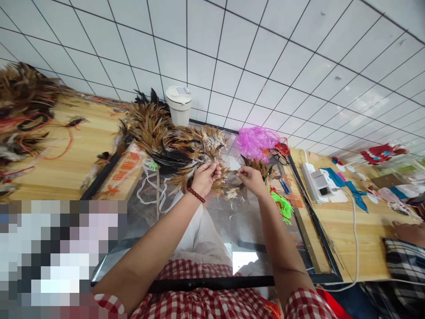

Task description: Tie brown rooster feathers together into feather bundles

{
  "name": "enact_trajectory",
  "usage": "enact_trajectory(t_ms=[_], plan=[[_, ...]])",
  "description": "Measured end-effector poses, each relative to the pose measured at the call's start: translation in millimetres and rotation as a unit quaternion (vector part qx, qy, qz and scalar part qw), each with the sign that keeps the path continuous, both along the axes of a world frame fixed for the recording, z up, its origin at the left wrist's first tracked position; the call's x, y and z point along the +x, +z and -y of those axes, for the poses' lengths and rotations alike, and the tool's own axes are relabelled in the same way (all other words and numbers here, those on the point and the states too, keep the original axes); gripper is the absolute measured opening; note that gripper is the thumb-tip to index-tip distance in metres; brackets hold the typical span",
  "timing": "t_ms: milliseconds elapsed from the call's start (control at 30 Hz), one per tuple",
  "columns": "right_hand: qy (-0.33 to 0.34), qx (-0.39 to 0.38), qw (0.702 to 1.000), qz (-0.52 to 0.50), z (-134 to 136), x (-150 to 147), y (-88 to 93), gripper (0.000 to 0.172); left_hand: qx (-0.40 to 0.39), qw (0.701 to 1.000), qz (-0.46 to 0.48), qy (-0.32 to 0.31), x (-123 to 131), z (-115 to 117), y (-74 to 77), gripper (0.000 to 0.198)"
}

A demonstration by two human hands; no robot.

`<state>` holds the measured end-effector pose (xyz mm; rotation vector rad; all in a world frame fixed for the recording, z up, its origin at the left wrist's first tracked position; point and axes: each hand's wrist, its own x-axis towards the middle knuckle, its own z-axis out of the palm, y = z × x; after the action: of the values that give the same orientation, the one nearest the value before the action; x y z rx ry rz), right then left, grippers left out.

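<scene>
My left hand [206, 176], with a red bead bracelet [196, 195] at the wrist, is closed in a pinch over the front of the feather pile. What its fingertips hold is too small to make out. A short way to the right, my right hand [251, 178] pinches a small dark feather [232, 172] that points toward my left hand. A large heap of brown and black feathers [186, 144] lies beside and behind my left hand. A smaller bunch of brown feathers [260, 167] sits just behind my right hand.
A glass-topped frame [219, 283] spans my lap. At the back stand a white lidded bin [179, 106] and a pink plastic bag [255, 141]. Green strings [281, 206] lie right, near a white power strip [314, 181] with a cable. Another person's plaid sleeve [405, 261] is far right.
</scene>
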<state>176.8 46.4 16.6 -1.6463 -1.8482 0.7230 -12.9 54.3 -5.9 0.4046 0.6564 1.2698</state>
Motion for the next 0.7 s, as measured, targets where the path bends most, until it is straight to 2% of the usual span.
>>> enact_trajectory(t_ms=[67,133,233,333,433,567,700], plan=[[-0.017,-0.037,0.985,-0.165,-1,-2,2.0,0.017,-0.001,1.0,-0.002,0.0,0,0,0.0,0.02],[-0.033,-0.07,0.952,-0.297,-1,-6,3.5,0.029,0.001,1.0,-0.01,-0.002,1,1,-0.3,0.02],[-0.056,-0.103,0.905,-0.409,1,-13,6.0,0.042,0.011,0.999,-0.029,-0.006,2,1,-1.7,0.022],[-0.061,-0.128,0.893,-0.428,3,-17,7.5,0.041,0.019,0.999,-0.047,-0.008,3,1,-3.0,0.023],[-0.056,-0.118,0.904,-0.406,4,-19,5.3,0.035,0.018,0.998,-0.061,-0.014,4,2,-2.3,0.023],[-0.057,-0.039,0.93,-0.361,3,-25,-1.6,0.029,0.005,0.995,-0.094,-0.035,7,4,1.0,0.02],[-0.029,0.037,0.95,-0.31,2,-30,-8.1,0.019,0.002,0.99,-0.118,-0.073,9,7,2.3,0.018]])
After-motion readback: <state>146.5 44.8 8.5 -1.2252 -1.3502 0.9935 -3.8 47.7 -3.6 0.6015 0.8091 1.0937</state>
